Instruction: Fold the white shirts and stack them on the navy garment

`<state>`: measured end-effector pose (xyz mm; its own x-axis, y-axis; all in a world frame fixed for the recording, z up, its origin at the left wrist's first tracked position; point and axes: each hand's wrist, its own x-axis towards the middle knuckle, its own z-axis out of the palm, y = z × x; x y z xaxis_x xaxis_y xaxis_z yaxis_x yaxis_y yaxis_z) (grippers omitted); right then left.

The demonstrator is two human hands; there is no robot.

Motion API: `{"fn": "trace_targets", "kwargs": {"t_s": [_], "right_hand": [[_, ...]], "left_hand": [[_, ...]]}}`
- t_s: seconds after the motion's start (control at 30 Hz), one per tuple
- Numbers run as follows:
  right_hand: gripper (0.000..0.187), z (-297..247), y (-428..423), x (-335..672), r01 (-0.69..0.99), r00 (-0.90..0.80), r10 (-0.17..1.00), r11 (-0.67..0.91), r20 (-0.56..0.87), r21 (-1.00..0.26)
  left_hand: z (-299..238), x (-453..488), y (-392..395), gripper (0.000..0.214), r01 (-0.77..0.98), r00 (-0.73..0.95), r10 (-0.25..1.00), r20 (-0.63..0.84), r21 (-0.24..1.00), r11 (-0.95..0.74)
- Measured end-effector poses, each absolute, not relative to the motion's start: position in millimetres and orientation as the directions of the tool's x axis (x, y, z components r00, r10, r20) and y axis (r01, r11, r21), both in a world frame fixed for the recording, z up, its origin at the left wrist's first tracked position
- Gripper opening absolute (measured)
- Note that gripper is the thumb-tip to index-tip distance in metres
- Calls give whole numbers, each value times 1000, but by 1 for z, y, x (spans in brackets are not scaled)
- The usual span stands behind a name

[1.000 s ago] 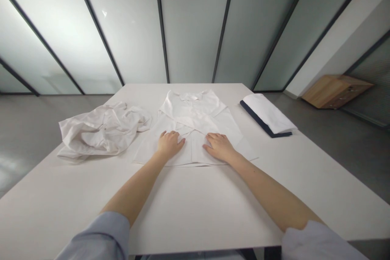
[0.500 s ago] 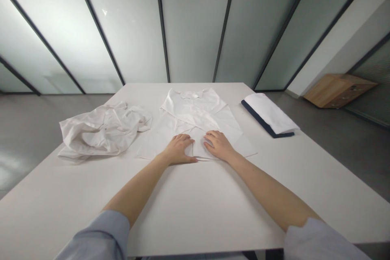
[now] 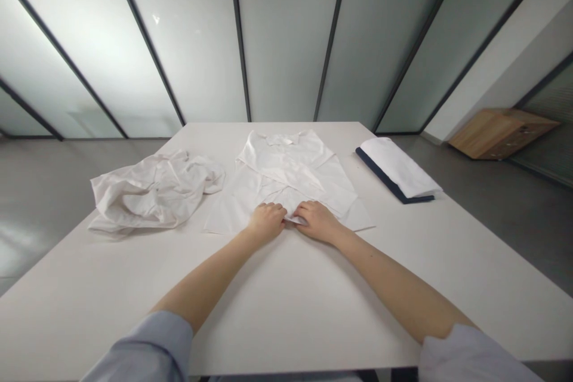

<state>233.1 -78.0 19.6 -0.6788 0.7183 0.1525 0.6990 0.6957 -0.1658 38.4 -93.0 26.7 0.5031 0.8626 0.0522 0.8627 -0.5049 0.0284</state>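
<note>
A white shirt (image 3: 290,161) lies spread on the table, collar at the far end, its sleeves crossed over the body. At the middle of the near hem, my left hand (image 3: 268,221) has its fingers curled onto the cloth. My right hand (image 3: 317,221) grips the same hem just beside it, and a bit of fabric lifts between the two. Both thumbs are mostly hidden under the hem and fingers.
A crumpled white garment (image 3: 154,191) lies on the left of the white table (image 3: 286,298). To the right sits a folded white cloth (image 3: 398,164) on a dark navy folded cloth (image 3: 382,178). Beyond, a wooden cabinet (image 3: 499,134) stands on the floor by frosted panels.
Both hands have closed from a flatter, spread pose onto the shirt's near hem. The middle of the hem is now gathered and slightly raised between them.
</note>
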Motion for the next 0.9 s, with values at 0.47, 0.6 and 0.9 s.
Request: {"fn": "trace_targets", "kwargs": {"t_s": [0.47,0.6,0.9], "right_hand": [[42,24,-69,248,897,-421,884,440,203,-53],[46,26,-61,270,950,-293,936,308,197,-48],[53,22,-41,334,929,-179,938,260,297,-264]], "left_hand": [[26,32,-91,37,889,455,878,149,-31,-456],[33,6,-81,52,959,284,952,111,-25,-283],[45,-77,-63,48,986,146,988,49,77,-150]]}}
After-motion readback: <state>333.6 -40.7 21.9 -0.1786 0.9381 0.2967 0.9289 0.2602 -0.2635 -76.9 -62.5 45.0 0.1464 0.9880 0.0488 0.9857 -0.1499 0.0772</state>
